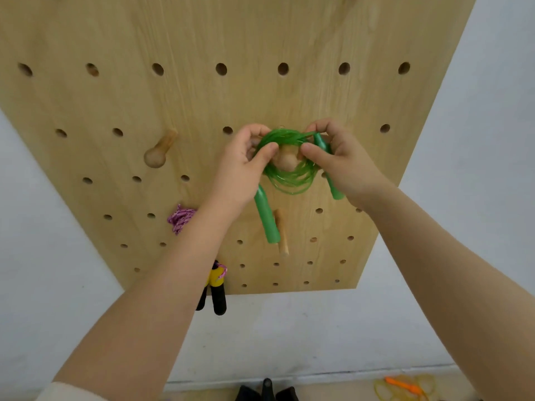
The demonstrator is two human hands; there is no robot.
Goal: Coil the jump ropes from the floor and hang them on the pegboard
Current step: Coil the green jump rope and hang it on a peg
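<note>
Head view: pegboard (202, 39) fills the wall. Both hands hold the green jump rope (289, 175) coil at a wooden peg (286, 163), which shows thru the loop centre. Left hand (246, 166) pinches the coil's left side; right hand (341, 160) grips the right side w/ one handle. Fingers curled on rope, both. Best move, I'd judge: push all strands behind the peg knob before letting go. Pink rope (181, 218) already hangs lower left; orange rope (405, 387) on the floor. No containers.
</note>
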